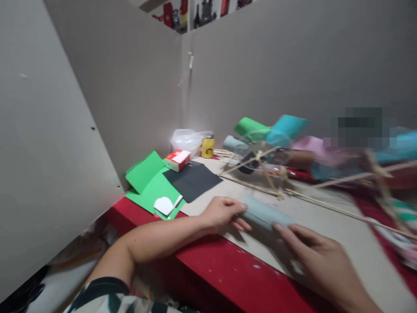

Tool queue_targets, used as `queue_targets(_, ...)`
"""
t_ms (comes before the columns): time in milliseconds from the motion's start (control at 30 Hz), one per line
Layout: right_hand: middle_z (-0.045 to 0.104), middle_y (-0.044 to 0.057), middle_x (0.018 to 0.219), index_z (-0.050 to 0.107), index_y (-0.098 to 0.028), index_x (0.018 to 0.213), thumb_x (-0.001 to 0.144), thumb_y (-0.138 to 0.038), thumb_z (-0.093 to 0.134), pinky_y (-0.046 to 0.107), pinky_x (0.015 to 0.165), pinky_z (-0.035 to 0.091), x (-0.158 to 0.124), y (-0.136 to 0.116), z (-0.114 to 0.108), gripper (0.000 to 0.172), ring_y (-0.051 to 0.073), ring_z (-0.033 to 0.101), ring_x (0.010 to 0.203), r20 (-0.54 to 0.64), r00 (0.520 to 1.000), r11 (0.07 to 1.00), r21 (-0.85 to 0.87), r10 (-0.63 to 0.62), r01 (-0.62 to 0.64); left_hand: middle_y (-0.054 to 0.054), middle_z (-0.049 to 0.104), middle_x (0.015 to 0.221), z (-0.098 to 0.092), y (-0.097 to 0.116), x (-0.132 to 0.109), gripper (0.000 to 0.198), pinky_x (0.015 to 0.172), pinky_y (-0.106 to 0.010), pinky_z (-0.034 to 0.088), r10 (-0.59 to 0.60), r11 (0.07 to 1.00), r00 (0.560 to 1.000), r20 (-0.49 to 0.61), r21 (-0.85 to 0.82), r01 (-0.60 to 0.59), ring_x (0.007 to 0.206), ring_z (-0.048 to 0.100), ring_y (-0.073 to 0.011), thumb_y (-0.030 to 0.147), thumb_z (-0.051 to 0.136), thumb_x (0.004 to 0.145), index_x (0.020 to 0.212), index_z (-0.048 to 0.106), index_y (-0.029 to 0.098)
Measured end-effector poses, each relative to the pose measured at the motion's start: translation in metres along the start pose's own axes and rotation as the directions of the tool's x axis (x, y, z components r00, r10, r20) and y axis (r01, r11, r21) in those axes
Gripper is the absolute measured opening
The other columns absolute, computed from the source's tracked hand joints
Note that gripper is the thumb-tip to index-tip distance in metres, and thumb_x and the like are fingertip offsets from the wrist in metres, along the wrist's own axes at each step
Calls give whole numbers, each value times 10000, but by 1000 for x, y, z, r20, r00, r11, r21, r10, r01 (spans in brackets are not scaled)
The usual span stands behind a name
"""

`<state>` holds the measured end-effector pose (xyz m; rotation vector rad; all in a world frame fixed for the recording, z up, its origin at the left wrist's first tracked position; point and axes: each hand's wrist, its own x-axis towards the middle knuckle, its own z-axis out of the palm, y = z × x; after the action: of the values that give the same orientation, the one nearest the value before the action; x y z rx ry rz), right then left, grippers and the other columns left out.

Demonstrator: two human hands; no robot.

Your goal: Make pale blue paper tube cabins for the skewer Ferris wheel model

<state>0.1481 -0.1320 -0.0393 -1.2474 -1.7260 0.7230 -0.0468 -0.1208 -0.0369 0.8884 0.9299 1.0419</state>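
A pale blue paper roll lies on the board near the table's front edge. My left hand is closed around its left end, fingers curled over it. My right hand touches its right end with the fingertips, the fingers stretched along the board. Behind the roll stands a frame of thin wooden sticks carrying coloured paper rolls, green and turquoise among them. The picture is smeared by motion on the right.
Green sheets and a black sheet lie at the left on the red table, with a white tape piece, a red-white box, a yellow glue can and a plastic bag. Grey walls close the corner.
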Motion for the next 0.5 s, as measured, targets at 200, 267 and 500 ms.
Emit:
queue_targets(200, 362, -46, 441, 414, -206, 484, 748, -566, 594, 233, 413, 246, 3, 3, 8, 481, 92, 302, 433, 71, 995, 970, 225, 73, -87, -28, 639, 621, -4, 1, 8, 179, 400, -168, 477, -4, 999, 998, 58, -39, 6, 461, 631, -122, 252, 685, 779, 782, 588, 102)
queue_targets(267, 357, -52, 441, 419, -204, 499, 756, -559, 606, 230, 410, 225, 4, 8, 8, 477, 86, 289, 435, 66, 995, 963, 257, 68, -83, -31, 635, 614, -5, -1, 12, 160, 407, -176, 488, -20, 999, 997, 72, -48, 23, 460, 631, -126, 236, 660, 807, 796, 587, 95)
queue_targets(500, 355, -57, 454, 438, -192, 523, 798, -509, 617, 230, 418, 201, 0, 8, 11, 456, 80, 278, 448, 132, 989, 959, 267, 60, -93, -75, 685, 701, -6, -3, 11, 229, 466, -179, 520, -71, 996, 988, 134, -37, 77, 528, 663, -132, 281, 714, 782, 856, 641, 77)
